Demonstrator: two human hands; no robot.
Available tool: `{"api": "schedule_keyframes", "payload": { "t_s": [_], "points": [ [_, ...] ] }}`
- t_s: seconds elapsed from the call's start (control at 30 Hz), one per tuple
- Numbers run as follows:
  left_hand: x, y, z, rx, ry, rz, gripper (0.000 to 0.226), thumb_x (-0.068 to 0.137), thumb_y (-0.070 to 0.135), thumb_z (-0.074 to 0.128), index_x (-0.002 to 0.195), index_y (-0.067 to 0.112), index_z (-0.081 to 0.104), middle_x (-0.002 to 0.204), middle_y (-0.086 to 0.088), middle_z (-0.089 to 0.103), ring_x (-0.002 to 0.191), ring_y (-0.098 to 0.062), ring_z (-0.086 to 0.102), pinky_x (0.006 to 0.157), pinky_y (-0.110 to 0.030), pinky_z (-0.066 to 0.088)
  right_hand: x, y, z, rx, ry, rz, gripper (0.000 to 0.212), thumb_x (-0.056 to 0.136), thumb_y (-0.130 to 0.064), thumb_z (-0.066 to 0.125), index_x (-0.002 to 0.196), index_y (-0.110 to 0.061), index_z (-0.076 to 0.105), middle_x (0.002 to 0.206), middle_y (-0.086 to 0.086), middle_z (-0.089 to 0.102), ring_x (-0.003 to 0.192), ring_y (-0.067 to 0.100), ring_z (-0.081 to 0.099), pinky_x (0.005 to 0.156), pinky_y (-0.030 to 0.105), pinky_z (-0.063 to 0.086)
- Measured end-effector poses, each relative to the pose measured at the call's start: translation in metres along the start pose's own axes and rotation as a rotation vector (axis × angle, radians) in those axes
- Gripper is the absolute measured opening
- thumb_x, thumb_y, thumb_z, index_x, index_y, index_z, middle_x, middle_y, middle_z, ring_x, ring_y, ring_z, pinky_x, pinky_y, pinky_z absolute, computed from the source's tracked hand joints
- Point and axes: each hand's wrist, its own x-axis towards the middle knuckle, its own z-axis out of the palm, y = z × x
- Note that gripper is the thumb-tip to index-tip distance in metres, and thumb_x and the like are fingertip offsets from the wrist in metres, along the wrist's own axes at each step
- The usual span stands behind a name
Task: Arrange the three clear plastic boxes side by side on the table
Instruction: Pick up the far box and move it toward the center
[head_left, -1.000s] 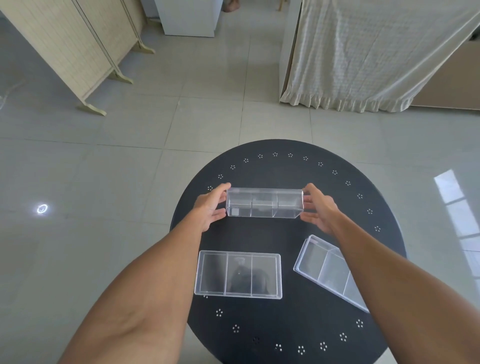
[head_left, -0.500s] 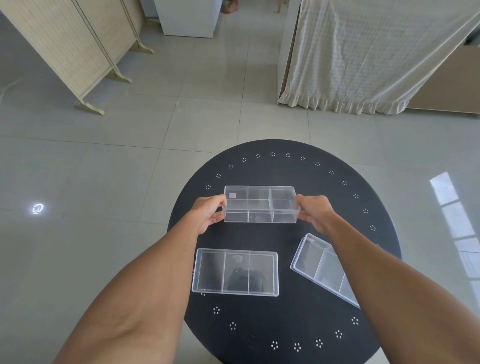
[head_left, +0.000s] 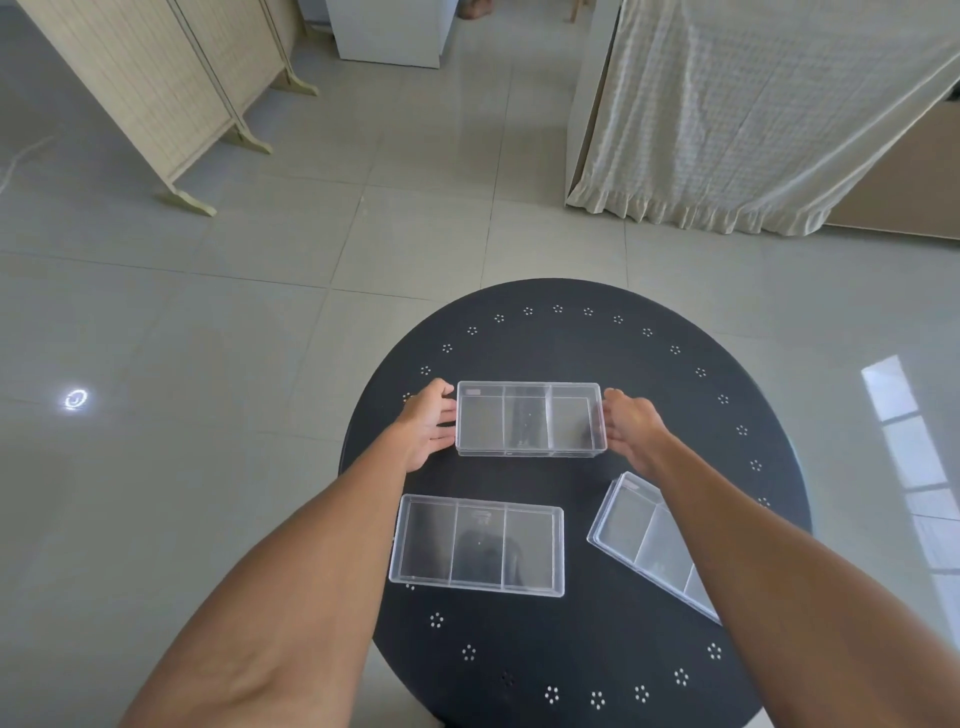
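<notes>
— Holding the far box (head_left: 530, 420) by its two short ends, I have my left hand (head_left: 427, 423) and right hand (head_left: 631, 423) pressed on it from either side, fingers curled in against the walls. It sits level at the middle of the round black table (head_left: 571, 654), open side up, either on the top or just above it. I cannot tell which.

— What could go wrong from there?

— The walls are slick, thin plastic. If I ease off one hand before it is fully down, it could tip or skid out of square. My right forearm also passes over the angled box (head_left: 631, 525), so a careless pull back could knock it further round.

— How do the boxes look?

— All three are clear and shallow, each split by two dividers into three compartments, and all empty. A small pale label shows in a far corner of the one I hold. The near box (head_left: 478, 545) lies flat, parallel to it and apart from it. The angled one lies to my right, skewed and partly hidden by my arm. By my reckoning the row is not yet made.

— And around the table?

— Grey floor tiles, a folding screen (head_left: 150, 88) far left, a pale curtain (head_left: 753, 114) far right.
</notes>
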Motion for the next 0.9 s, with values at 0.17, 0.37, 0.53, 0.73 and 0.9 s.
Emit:
{"api": "schedule_keyframes", "payload": {
  "t_s": [0.17,0.37,0.53,0.73,0.9],
  "points": [
    [0.004,0.008,-0.005,-0.091,0.002,0.030,0.028,0.097,0.016,0.039,0.110,0.003,0.061,0.118,-0.015,0.067,0.105,-0.029,0.067,0.097,-0.043,0.054,-0.004,-0.017,0.021,-0.051,0.021,0.009,0.020,0.100,-0.022,0.042,0.102,-0.012,0.060,0.089,0.012,0.050,0.083,0.027,0.044,0.096,0.049,0.056],
    [0.017,0.036,-0.024,-0.076,0.045,0.059,0.031,0.097,0.022,0.035,0.105,0.006,0.061,0.118,-0.016,0.067,0.111,-0.034,0.065,0.092,-0.043,0.052,-0.002,-0.039,0.054,-0.025,-0.051,0.017,0.041,0.101,-0.019,0.040,0.120,-0.002,0.072,0.080,0.005,0.049,0.071,0.024,0.044,0.118,0.059,0.056],
    [0.032,0.057,-0.037,-0.033,0.100,0.083,0.032,0.098,0.026,0.032,0.105,0.008,0.058,0.116,-0.014,0.065,0.109,-0.033,0.064,0.096,-0.043,0.050,0.004,-0.056,0.076,-0.001,-0.063,0.025,0.050,0.105,-0.024,0.036,0.136,0.003,0.065,0.103,0.011,0.058,0.091,0.029,0.051,0.117,0.053,0.056],
    [0.050,0.074,-0.043,-0.030,0.123,0.102,0.043,0.097,0.028,0.032,0.119,0.006,0.062,0.114,-0.013,0.069,0.101,-0.030,0.065,0.088,-0.038,0.051,0.016,-0.069,0.091,0.006,-0.087,0.013,0.061,0.102,-0.033,0.038,0.143,0.005,0.061,0.105,0.011,0.056,0.096,0.027,0.051,0.105,0.044,0.058],
    [0.056,0.082,-0.046,-0.057,0.133,0.111,0.030,0.096,0.027,0.035,0.092,0.014,0.061,0.094,-0.005,0.069,0.086,-0.024,0.065,0.073,-0.032,0.051,0.026,-0.078,0.099,-0.019,-0.071,0.001,0.058,0.104,-0.038,0.041,0.141,0.001,0.063,0.111,0.010,0.061,0.097,0.028,0.056,0.116,0.050,0.057]
  ]
}}
